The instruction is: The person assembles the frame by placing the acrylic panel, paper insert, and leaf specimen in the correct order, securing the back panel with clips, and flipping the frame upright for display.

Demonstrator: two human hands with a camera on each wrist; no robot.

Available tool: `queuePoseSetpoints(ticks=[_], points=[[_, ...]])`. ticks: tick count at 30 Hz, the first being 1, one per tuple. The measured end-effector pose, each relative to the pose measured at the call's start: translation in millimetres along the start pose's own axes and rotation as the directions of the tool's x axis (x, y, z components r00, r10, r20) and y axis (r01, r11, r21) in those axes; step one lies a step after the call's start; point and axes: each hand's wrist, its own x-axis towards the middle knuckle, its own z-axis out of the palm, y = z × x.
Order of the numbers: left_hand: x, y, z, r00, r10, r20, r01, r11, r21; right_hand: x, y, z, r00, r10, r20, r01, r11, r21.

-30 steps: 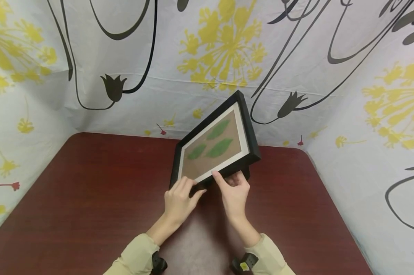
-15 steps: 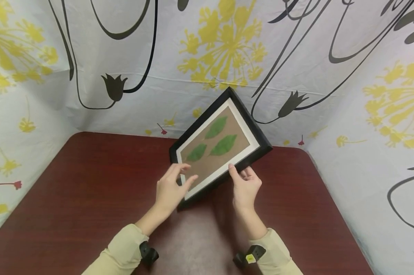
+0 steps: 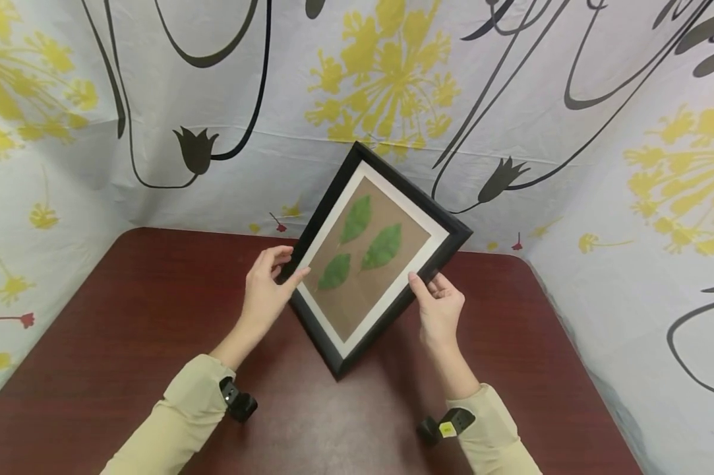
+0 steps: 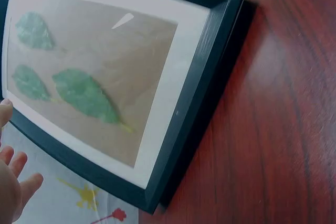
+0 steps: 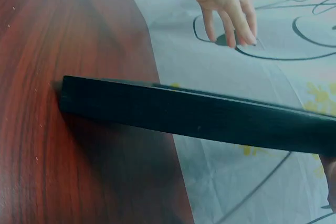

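A black picture frame with a white mat and three green leaves on a brown backing is tilted, a corner pointing down over the table. My right hand grips its lower right edge, thumb on the front and fingers behind. Beside the left corner is my left hand, its fingers loosely bent and its thumb spread toward the frame. From the right wrist view, the fingers of the left hand hang apart from the frame, which appears edge-on. The left wrist view shows the frame's front close up.
Under the hands lies a dark red wooden table. A pale cloth printed with yellow flowers and dark stems hangs behind it and at both sides. Each wrist carries a small black device, such as the one on the left wrist.
The picture frame has turned counterclockwise and now faces the head camera more. My left hand has let go of its lower edge and moved left and up; the right hand has moved slightly right, still gripping.
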Motion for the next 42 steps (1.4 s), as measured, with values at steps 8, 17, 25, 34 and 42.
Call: queuePoseSetpoints(ticks=[8,17,25,34,42], points=[[15.7,-10.0,-10.8,0.997,-0.068,0.031,0.067,0.997,0.038,12.3,-3,-6,0.991,-0.005,0.132,0.007,1.000,-0.015],[31.4,-30.9,-27.4,0.985,-0.102,0.142,0.103,0.995,0.005,35.2,-8,-11,0.927,-0.029,0.374,0.058,0.996,-0.066],[41.7,-46.5,-43.4,0.927,-0.187,0.326,0.172,0.982,0.074,56.0,-9,-9,0.840,-0.014,0.543,0.071,0.994,-0.084],[41.1,-53.2,-56.2,0.867,-0.183,0.463,0.211,0.978,-0.008,76.9,-11,-7,0.784,0.050,0.619,0.035,0.992,-0.124],[29.0,-51.9,-58.5,0.882,-0.154,0.445,0.138,0.988,0.069,88.8,-7,-7,0.765,0.135,0.630,-0.022,0.983,-0.183]])
